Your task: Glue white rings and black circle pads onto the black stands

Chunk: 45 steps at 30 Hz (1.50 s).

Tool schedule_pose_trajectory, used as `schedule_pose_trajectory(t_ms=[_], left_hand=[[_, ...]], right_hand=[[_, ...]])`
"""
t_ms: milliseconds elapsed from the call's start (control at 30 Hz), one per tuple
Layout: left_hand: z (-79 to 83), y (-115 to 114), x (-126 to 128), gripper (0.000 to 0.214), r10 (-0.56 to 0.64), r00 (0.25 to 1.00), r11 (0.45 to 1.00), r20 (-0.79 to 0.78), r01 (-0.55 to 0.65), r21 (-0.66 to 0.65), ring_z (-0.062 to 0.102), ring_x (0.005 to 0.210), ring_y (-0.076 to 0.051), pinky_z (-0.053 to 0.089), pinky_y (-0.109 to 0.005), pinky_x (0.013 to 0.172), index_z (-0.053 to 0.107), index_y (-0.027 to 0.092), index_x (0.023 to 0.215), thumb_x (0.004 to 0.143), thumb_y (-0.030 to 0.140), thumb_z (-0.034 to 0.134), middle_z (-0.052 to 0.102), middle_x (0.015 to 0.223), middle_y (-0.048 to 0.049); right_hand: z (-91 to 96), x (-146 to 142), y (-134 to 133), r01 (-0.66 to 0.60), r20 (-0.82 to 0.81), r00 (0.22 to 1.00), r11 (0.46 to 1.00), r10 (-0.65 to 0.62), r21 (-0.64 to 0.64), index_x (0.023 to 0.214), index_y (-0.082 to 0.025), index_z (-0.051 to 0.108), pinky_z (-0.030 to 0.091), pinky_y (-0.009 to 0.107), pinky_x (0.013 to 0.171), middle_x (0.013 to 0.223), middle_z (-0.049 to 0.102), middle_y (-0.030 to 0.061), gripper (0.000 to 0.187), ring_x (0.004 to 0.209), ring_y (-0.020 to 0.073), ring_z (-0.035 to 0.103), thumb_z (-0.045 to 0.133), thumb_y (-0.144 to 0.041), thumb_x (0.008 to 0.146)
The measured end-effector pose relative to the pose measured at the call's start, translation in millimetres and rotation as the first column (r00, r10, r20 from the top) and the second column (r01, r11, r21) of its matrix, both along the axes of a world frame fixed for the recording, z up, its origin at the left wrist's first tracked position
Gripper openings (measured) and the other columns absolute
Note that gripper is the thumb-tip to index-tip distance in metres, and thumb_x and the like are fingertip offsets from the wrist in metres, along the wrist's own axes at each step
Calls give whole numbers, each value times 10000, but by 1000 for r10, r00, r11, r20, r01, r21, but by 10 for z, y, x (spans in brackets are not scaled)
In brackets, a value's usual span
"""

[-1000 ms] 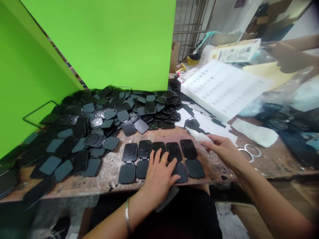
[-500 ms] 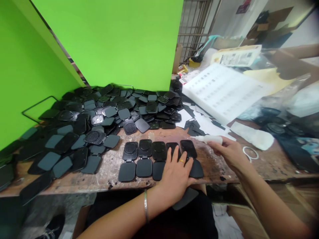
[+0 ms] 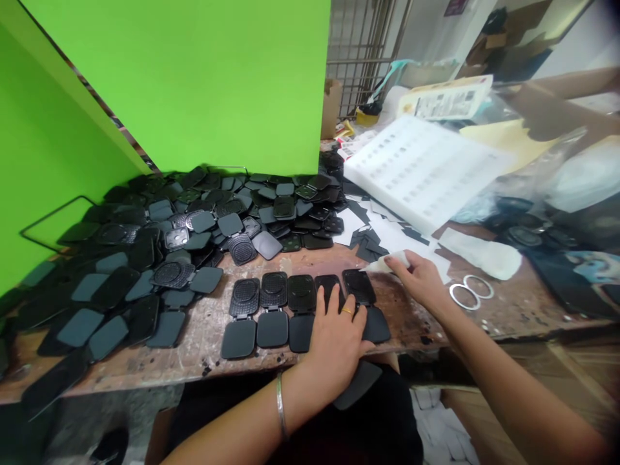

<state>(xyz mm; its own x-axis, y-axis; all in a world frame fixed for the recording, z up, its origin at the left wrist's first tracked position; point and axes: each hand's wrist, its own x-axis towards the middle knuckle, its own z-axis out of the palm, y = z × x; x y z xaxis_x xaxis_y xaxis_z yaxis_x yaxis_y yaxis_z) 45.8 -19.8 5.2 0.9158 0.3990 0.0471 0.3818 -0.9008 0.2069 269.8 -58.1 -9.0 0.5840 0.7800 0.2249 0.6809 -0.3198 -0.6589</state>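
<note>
Black hinged plates lie unfolded in a row along the near side of the table, textured halves away from me and smooth halves towards me. My left hand rests on the right part of the row, fingers spread, covering part of the plates there. A small white squeeze bottle with a thin nozzle is gripped in my right hand. Its tip is close to the upper edge of the rightmost plate; I cannot tell whether they touch. Another dark flat piece shows below my left hand, over my lap.
A large heap of similar black plates covers the left and back of the table. Green panels stand behind it. Paper scraps, a white foam block, two white rings and plastic bags lie on the right.
The camera view has shifted, so the scene sits further left. My right hand has brought the bottle's nozzle nearer to the rightmost plate. My left hand stays on the row.
</note>
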Motion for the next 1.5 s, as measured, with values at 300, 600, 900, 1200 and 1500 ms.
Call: schedule_pose_trajectory(t_ms=[300,600,900,1200,1500], left_hand=[[13,16,13,529,-2,1000,1000,-25,2,-14,383,1371,-416,220,-660,1142,577,150,1324,908,477,587,576,1384,-141],[-5,19,31,542,-1,999,1000,-39,1,10,406,1359,-393,238,-637,1147,574,164,1336,900,484,599,577,1387,-132],[-33,11,19,551,-5,1000,1000,-28,6,23,400,1362,-398,235,-640,1147,564,157,1351,915,493,567,570,1394,-139],[-39,2,15,543,-2,1000,999,-20,3,38,422,1346,-398,246,-642,1142,575,159,1335,907,492,581,581,1378,-138],[-63,5,8,539,-1,1000,999,-4,1,36,421,1347,-398,255,-637,1137,577,163,1326,894,485,606,582,1373,-138]], right_hand=[[30,44,69,-66,85,994,997,69,-40,588,-228,371,281,280,548,539,400,-27,423,540,138,413,487,-546,842],[269,-29,-66,-240,249,933,965,258,-102,595,-229,335,275,280,534,542,407,-18,404,522,135,400,519,-475,857],[331,-268,127,-349,132,922,930,363,-118,615,-213,423,320,275,569,604,517,14,344,579,151,476,498,-446,858],[280,-210,435,-278,277,915,956,294,-95,617,-239,308,284,297,584,608,472,23,336,586,164,424,469,-447,827],[318,-46,66,-219,276,927,963,256,-158,607,-236,321,274,289,565,576,429,-2,378,546,153,422,487,-476,847]])
